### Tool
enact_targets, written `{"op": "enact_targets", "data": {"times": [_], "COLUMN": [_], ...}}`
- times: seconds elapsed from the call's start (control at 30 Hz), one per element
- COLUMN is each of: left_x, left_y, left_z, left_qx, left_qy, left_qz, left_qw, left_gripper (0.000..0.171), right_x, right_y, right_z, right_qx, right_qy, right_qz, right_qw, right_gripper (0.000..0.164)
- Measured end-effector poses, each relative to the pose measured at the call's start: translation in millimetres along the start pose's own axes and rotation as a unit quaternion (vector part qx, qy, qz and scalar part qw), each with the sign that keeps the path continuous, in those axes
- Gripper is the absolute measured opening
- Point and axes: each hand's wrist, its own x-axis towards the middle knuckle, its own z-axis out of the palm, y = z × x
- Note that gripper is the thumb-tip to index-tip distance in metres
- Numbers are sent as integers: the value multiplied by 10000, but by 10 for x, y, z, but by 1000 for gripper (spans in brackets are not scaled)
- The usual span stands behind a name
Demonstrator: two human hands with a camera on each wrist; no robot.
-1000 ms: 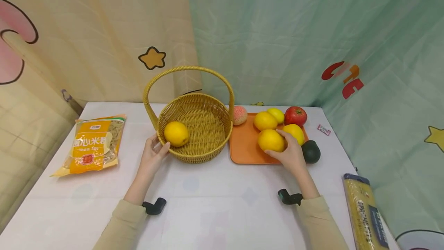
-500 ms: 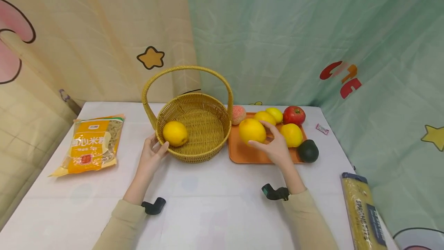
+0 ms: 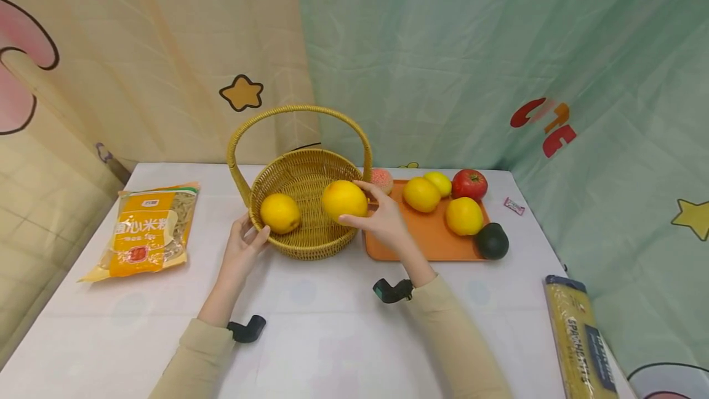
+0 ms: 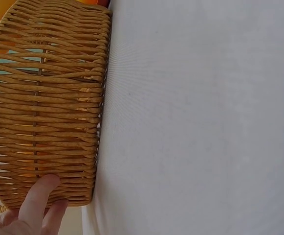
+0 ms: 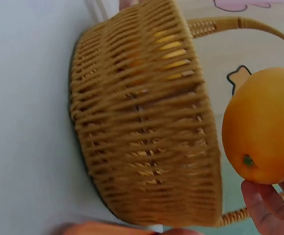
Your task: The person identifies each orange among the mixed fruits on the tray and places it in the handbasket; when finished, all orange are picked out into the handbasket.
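Note:
A wicker basket (image 3: 312, 245) with a tall arched handle stands on the table. My left hand (image 3: 244, 244) holds its near left rim, the thumb over the edge and the fingers on the woven outer wall (image 4: 44, 122). My right hand (image 3: 384, 217) grips an orange (image 3: 344, 201) between thumb and fingers, over the right part of the basket opening. In the right wrist view the held orange (image 5: 261, 127) shows its green stem spot, beside and above the basket rim. Another orange (image 3: 280, 213) lies inside the basket at the left.
Right of the basket, an orange tray (image 3: 421, 245) bears several yellow fruits (image 3: 464, 215), with a red apple (image 3: 469, 185), a dark green avocado (image 3: 491, 241) and a pink peach (image 3: 382, 180) at its edges. A noodle bag (image 3: 145, 229), spaghetti pack (image 3: 580, 337) and small candy (image 3: 514, 205) lie farther out.
My right hand has lifted the orange off the tray and carried it left until it is over the basket. My left hand has stayed at the basket rim.

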Motion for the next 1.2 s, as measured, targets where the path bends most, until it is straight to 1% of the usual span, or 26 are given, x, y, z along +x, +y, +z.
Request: {"op": "enact_targets", "data": {"times": [0.13, 0.23, 0.3, 0.47, 0.63, 0.83, 0.93, 1.2], "left_x": [-2, -6, -7, -9, -12, -16, -14, -12], "left_y": [-5, -6, -8, -10, -7, -9, -13, -18], "left_z": [4, 4, 4, 8, 15, 16, 17, 20], "left_qx": [16, -4, -13, -45, -75, -61, -69, -112], "left_qy": [13, 14, 13, 12, 8, 10, 7, -10], "left_qz": [8, 24, 15, 9, 47, 61, 34, 84], "left_qw": [10000, 10000, 10000, 10000, 10000, 10000, 10000, 9999], "left_gripper": [71, 70, 70, 70, 69, 69, 68, 68], "right_x": [65, 109, 132, 173, 220, 285, 303, 311], "right_y": [-38, -62, -75, -117, -137, -145, -149, -181], "right_z": [154, 254, 317, 465, 591, 723, 793, 911], "right_qx": [-384, -864, -1188, -1779, -2134, -2375, -2498, -2510], "right_qy": [-403, -674, -833, -1219, -1521, -1556, -1534, -1436], "right_qz": [-203, -390, -488, -670, -705, -701, -662, -407], "right_qw": [9982, 9932, 9882, 9742, 9625, 9563, 9538, 9564], "right_gripper": [76, 75, 76, 74, 71, 69, 70, 75]}}
